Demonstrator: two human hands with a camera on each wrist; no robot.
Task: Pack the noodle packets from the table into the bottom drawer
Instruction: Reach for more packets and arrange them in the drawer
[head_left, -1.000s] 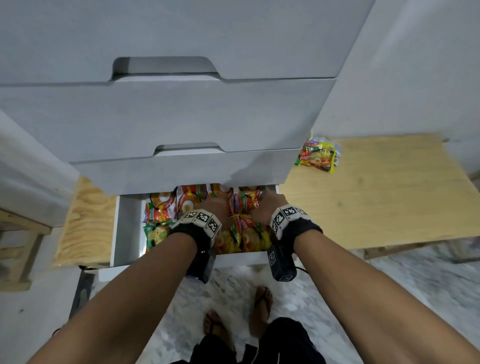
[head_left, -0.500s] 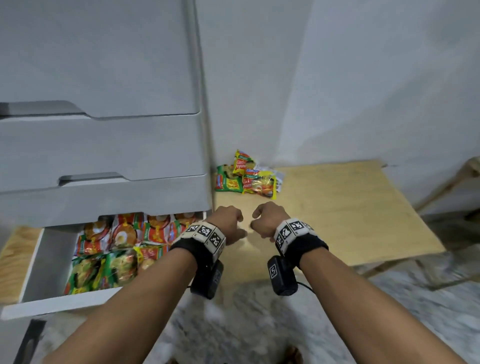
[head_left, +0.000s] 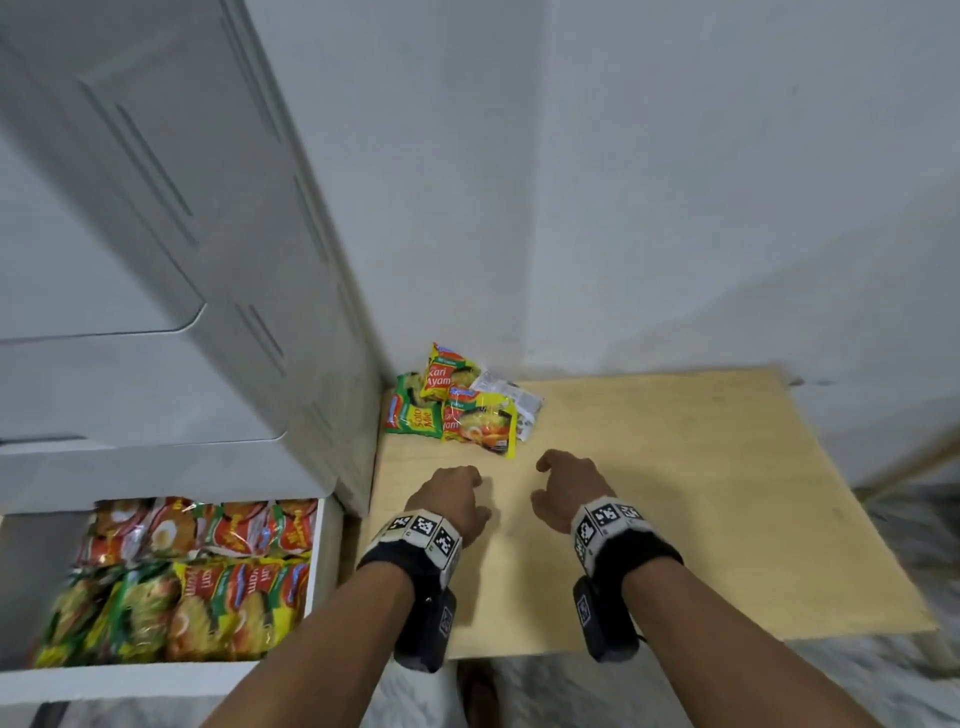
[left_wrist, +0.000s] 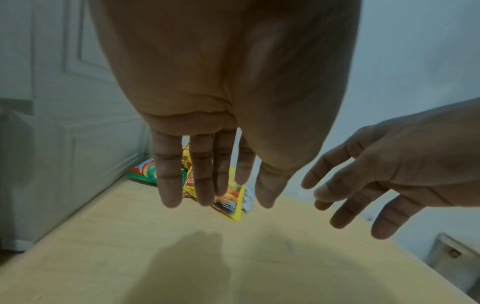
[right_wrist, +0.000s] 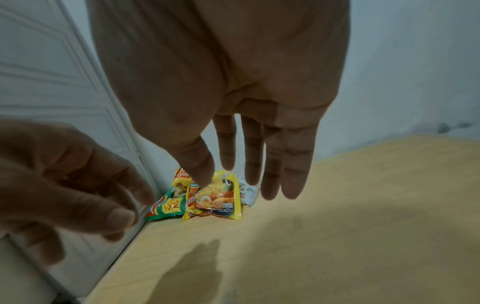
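Several noodle packets (head_left: 460, 402) lie heaped in the table's back left corner against the cabinet: a green one (right_wrist: 168, 208), yellow ones (right_wrist: 218, 198) and a white one (head_left: 511, 400). My left hand (head_left: 457, 493) hovers over the wooden table (head_left: 701, 493) just short of the heap, fingers (left_wrist: 205, 181) straight and empty. My right hand (head_left: 566, 483) hovers beside it, fingers (right_wrist: 272, 164) extended and empty. The open bottom drawer (head_left: 156, 680) at lower left is packed with rows of red, green and yellow packets (head_left: 208, 577).
The grey drawer cabinet (head_left: 182, 260) stands left of the table, its side panel touching the table edge. A white wall (head_left: 675, 182) backs the table. Marble floor (head_left: 857, 691) shows below the table's front edge.
Both hands left the drawer and swung right over the table toward the heap of packets. Their fingers went from curled to extended. The view followed to the right.
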